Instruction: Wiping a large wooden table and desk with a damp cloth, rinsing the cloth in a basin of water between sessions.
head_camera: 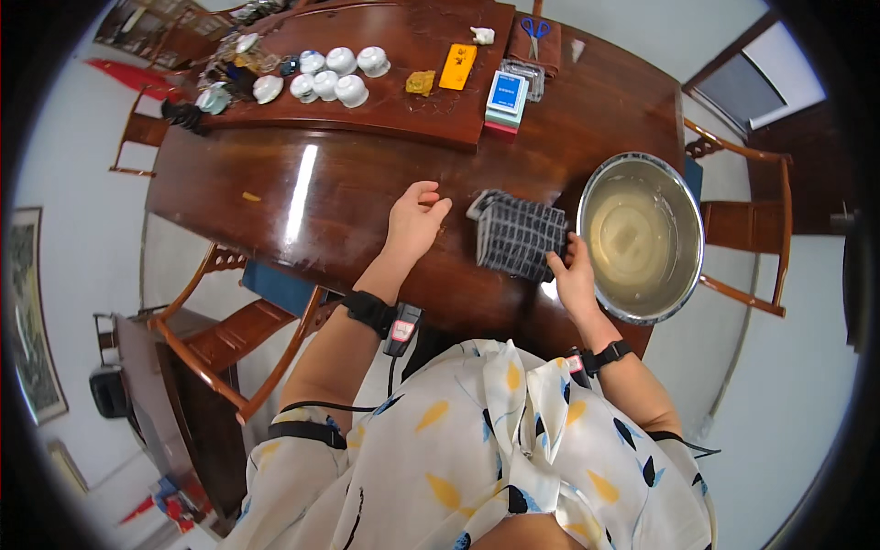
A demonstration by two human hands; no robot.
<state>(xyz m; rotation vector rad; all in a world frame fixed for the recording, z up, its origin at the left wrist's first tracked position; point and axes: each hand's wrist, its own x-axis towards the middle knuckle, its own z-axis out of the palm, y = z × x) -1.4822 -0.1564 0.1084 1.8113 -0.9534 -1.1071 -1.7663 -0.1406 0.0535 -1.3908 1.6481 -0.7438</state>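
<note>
A folded dark checked cloth (521,234) lies on the wooden table in front of me. My right hand (574,275) has its thumb and fingers at the cloth's right edge; whether they pinch it is hard to tell. Left of the cloth, my left hand (417,218) is over the table with bent fingers, apart from the cloth and holding nothing. Close to my right hand stands a round metal basin (641,237) with cloudy, yellowish liquid in it.
A raised wooden tea tray (412,113) across the table bears several white cups (351,90), an orange packet (458,67) and a yellow lump (419,83). Stacked boxes (507,96) stand beside it, near blue-handled scissors (534,34). A small yellow piece (251,196) lies at left.
</note>
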